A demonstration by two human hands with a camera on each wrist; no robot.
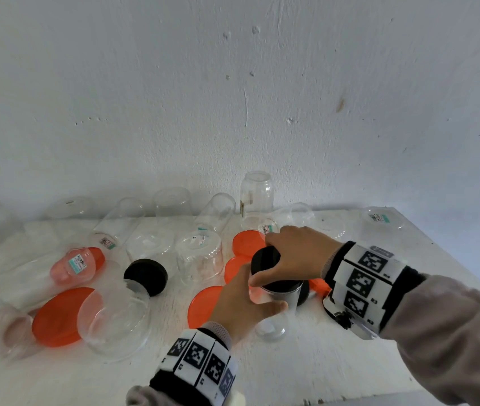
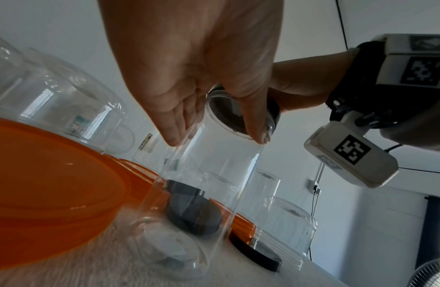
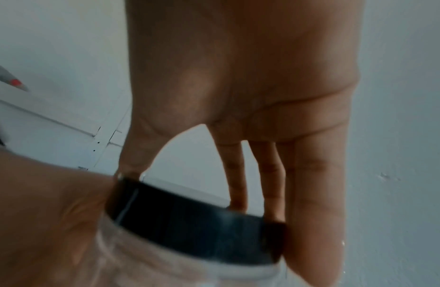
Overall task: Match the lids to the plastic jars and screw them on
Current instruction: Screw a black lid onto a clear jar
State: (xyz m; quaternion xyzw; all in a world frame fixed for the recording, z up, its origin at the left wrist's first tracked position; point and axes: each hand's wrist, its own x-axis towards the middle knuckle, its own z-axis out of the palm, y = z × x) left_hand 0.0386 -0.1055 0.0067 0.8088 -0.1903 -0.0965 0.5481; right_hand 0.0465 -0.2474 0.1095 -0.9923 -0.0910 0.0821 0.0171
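Note:
A clear plastic jar (image 1: 276,306) stands upright on the white table (image 1: 335,361), a little right of centre. My left hand (image 1: 257,297) grips its upper wall, thumb in front and fingers behind. A black lid (image 1: 262,256) sits on the jar's mouth, and my right hand (image 1: 265,265) grips it from above with fingers and thumb around its rim. In the left wrist view my left hand (image 2: 214,134) holds the jar (image 2: 209,184), and the lid (image 2: 236,114) shows through the clear wall. In the right wrist view my right hand (image 3: 206,194) clasps the black lid (image 3: 196,219).
Several clear jars stand or lie along the wall, one tall (image 1: 256,194). Orange lids (image 1: 60,316) (image 1: 246,243) (image 1: 203,303) lie around my hands. A second black lid (image 1: 146,275) caps a jar lying on its side at the left. The table's edge (image 1: 443,259) runs along the right.

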